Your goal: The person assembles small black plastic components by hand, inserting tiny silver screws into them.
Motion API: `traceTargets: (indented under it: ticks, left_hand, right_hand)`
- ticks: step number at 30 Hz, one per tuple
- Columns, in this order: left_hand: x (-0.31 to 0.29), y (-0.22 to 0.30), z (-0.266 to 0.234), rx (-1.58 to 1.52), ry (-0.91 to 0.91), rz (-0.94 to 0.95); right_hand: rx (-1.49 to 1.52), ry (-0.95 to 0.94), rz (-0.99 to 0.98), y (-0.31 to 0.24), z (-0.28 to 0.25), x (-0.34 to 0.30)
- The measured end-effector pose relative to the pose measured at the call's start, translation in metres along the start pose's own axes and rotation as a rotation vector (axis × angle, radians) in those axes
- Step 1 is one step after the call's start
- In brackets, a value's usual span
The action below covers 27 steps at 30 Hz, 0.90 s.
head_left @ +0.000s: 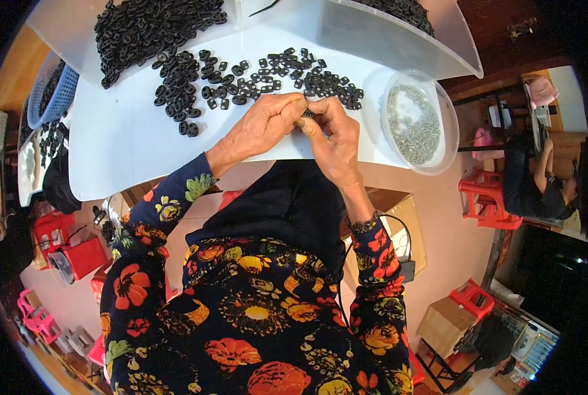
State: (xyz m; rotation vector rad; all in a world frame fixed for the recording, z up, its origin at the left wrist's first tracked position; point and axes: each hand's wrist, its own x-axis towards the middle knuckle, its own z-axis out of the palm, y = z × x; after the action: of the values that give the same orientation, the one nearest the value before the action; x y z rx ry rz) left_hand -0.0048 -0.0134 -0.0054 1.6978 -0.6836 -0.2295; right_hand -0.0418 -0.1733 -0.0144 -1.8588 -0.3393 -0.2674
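My left hand (pixel 265 122) and my right hand (pixel 335 139) meet above the front edge of the white table (pixel 119 145). Both are closed, fingertips together around a small black plastic piece (pixel 308 114), mostly hidden by the fingers. Just beyond my hands lie loose black oval pieces with two holes (pixel 176 92) and smaller black rectangular pieces (pixel 317 82). To the right of my right hand stands a round clear plastic tub (pixel 449 125) with many small silvery metal pins (pixel 412 128) in it.
A big heap of black pieces (pixel 145 36) fills a translucent bin at the back left; another translucent bin (pixel 399 43) stands at the back right. A blue basket (pixel 55 92) is at far left. Red stools (pixel 488 197) stand around, and another person (pixel 537 184) sits at right.
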Motion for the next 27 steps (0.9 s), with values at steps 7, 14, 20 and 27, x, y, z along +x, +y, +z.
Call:
traceTargets:
  ticks: [7, 14, 20, 27]
  left_hand:
    - [-0.001, -0.005, 0.008, -0.119, 0.075, -0.082]
    - [-0.002, -0.003, 0.007, -0.133, 0.072, -0.095]
    - [-0.002, -0.002, 0.007, -0.174, 0.049, -0.105]
    - [-0.004, 0.002, 0.013, -0.181, 0.090, -0.100]
  right_hand:
    - [0.296, -0.026, 0.125, -0.004, -0.010, 0.002]
    - [0.341, -0.035, 0.191, -0.004, -0.007, 0.005]
    - [0.336, 0.002, 0.205, -0.002, -0.007, 0.004]
    - [0.285, 0.040, 0.220, -0.003, -0.007, 0.004]
